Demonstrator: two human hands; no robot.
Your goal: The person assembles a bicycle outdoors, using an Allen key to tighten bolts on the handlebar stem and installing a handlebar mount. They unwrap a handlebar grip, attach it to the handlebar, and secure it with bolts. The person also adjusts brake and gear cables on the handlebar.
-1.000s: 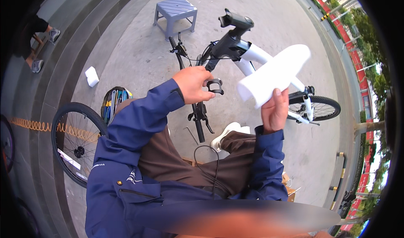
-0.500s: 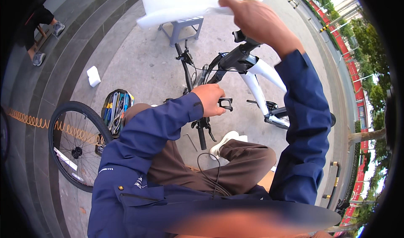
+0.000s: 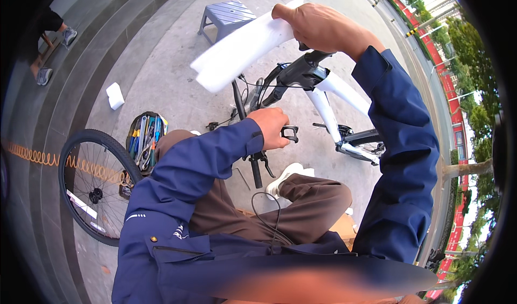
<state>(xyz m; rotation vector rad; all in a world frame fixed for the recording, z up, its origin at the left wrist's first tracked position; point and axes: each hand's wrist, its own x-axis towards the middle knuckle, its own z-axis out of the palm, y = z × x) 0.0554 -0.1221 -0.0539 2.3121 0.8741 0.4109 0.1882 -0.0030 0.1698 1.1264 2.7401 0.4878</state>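
Palm down, the right hand (image 3: pixel 331 29) is arching over the bicycle frame (image 3: pixel 301 70), its thumb and fingers clamping one end of a white sheet (image 3: pixel 239 54) that is slanting leftward. The left hand (image 3: pixel 269 126) is pinching a black clamp (image 3: pixel 291 134), which is jutting rightward past the fingertips.

**Diffuse daylight under a fisheye lens**

You view an outdoor scene in bright, even daylight; shadows on the pavement (image 3: pixel 156 67) are soft and faint. The white wrap (image 3: pixel 242 51) is washed nearly blank, whereas the steps (image 3: pixel 46 153) to your left are dimmer and curve with the lens. Black surrounds the rounded field. Note the blurred, out-of-focus band (image 3: pixel 323 280) along your lower edge.
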